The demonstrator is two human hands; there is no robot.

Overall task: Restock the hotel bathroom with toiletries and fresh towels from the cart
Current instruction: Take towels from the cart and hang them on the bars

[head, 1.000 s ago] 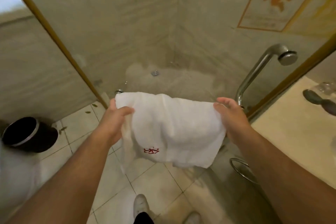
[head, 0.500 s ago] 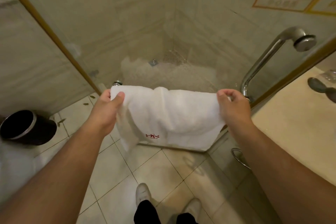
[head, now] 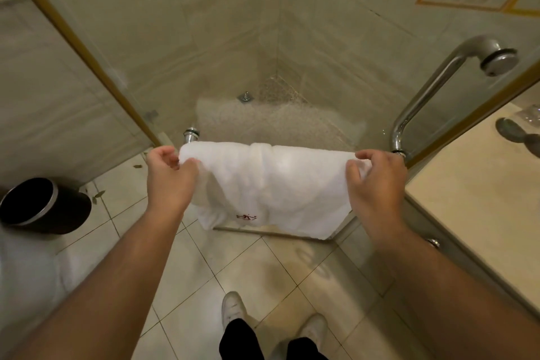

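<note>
A head-worn camera looks down at a hotel shower entrance. At far left a black waste bin (head: pixel 43 206) with a silver rim stands on the pale tiled floor (head: pixel 204 272), well apart from the hands. The left hand (head: pixel 171 181) pinches the upper left corner of a white towel (head: pixel 277 187) between thumb and curled fingers, just beside a chrome rail mount (head: pixel 190 134) on the glass shower door. The towel stretches between the two hands, its top edge level and its body hanging down in front of the glass; a small red embroidered mark (head: pixel 247 217) shows near the bottom hem (left of centre). Whether the fold already rests on the rail cannot be told, since the cloth hides it. The right hand (head: pixel 378 184) grasps the upper right corner, fingers curled over the edge. Just past it a curved chrome door handle (head: pixel 432 90) rises up the glass, and at far right lies a cream counter (head: pixel 479 213). Below, between the forearms, white shoes (head: pixel 232 308) stand on the tiles.
</note>
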